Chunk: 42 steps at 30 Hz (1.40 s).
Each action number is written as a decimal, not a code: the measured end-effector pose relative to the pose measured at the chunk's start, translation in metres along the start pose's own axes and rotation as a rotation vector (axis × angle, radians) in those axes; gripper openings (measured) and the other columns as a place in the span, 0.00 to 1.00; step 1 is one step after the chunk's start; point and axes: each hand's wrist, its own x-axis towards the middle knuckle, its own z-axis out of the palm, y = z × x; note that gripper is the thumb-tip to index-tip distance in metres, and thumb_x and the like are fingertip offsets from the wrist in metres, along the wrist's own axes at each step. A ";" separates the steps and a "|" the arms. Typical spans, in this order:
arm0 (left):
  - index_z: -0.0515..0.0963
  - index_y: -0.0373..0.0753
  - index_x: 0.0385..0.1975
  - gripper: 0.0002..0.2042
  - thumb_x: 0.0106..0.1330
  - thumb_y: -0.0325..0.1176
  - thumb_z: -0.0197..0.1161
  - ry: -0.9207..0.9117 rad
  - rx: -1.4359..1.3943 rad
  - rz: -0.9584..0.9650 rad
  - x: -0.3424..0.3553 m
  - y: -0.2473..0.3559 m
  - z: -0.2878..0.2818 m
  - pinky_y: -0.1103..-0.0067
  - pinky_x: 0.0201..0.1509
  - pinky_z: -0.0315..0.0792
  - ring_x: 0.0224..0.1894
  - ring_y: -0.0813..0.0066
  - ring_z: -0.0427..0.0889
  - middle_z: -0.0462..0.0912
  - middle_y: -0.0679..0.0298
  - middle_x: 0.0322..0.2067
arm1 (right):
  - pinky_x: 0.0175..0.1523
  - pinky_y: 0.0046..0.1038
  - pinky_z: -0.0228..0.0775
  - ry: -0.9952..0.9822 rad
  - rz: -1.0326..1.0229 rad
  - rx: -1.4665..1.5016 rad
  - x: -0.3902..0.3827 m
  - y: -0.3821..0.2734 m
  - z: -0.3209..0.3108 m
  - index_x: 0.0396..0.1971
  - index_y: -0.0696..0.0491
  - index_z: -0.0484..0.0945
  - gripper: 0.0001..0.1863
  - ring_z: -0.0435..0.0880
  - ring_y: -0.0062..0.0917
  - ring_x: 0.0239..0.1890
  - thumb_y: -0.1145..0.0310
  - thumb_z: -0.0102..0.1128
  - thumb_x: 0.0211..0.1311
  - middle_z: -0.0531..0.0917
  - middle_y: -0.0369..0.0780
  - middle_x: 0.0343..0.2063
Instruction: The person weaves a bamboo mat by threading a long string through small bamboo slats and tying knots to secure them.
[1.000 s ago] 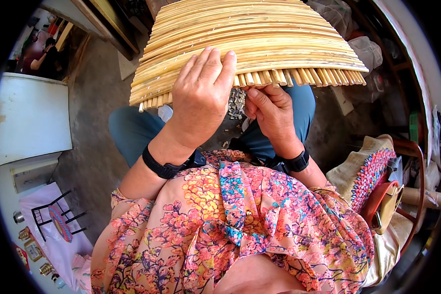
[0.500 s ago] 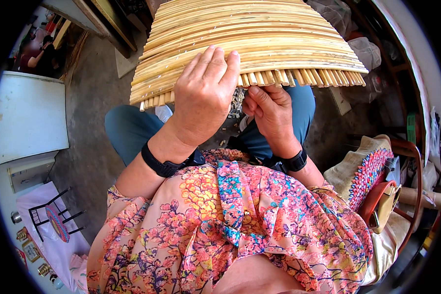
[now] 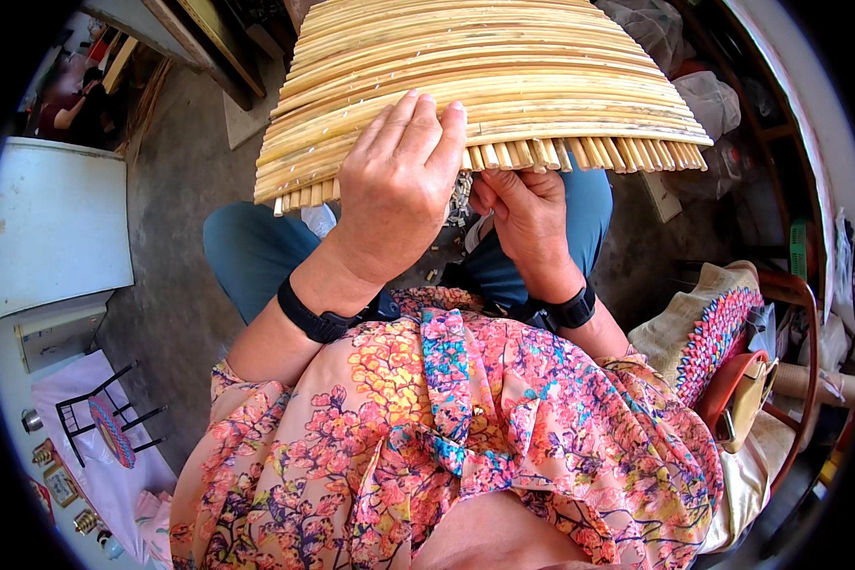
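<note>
A mat of straw-coloured reed sticks [image 3: 503,81], laid side by side, fills the top of the view above my knees. My left hand [image 3: 399,185] lies over its near edge, its fingers stretched on top and its thumb hidden, holding the mat. Just to the right, my right hand [image 3: 527,214] is closed below the row of cut stick ends [image 3: 617,152]. Its thumb and fingers are pressed together and partly tucked under the mat; what they pinch is hidden. Small white flecks dot the sticks on the left.
Short cut-off pieces [image 3: 458,201] lie on the floor between my knees. At the left stand a white cabinet [image 3: 57,228] and a cloth-covered table [image 3: 57,380] with a small black rack. A chair [image 3: 807,313] with bags is at the right. Another person [image 3: 66,114] is far left.
My right thumb and fingers have risen slightly, further under the mat's edge. A small gap now shows among the stick ends above them. The left hand has barely moved.
</note>
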 end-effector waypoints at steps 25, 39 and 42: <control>0.77 0.36 0.42 0.22 0.41 0.19 0.59 0.054 -0.028 -0.092 -0.015 -0.010 -0.001 0.71 0.47 0.72 0.45 0.60 0.78 0.79 0.55 0.40 | 0.23 0.19 0.70 -0.001 0.206 -0.011 0.015 -0.012 0.012 0.33 0.60 0.74 0.05 0.75 0.21 0.16 0.75 0.55 0.57 0.77 0.39 0.19; 0.78 0.38 0.41 0.22 0.40 0.19 0.60 0.131 -0.051 -0.135 -0.034 -0.045 0.010 0.73 0.47 0.73 0.45 0.61 0.78 0.79 0.56 0.40 | 0.38 0.30 0.77 -0.164 0.389 0.085 0.043 0.015 0.016 0.42 0.61 0.71 0.10 0.80 0.27 0.28 0.78 0.48 0.61 0.79 0.44 0.30; 0.79 0.41 0.40 0.23 0.39 0.17 0.58 0.158 -0.047 -0.159 -0.054 -0.093 0.015 0.73 0.48 0.73 0.47 0.62 0.77 0.80 0.59 0.40 | 0.51 0.40 0.71 -0.114 0.334 -0.062 0.044 0.041 0.023 0.52 0.60 0.66 0.17 0.76 0.37 0.47 0.79 0.45 0.61 0.73 0.48 0.48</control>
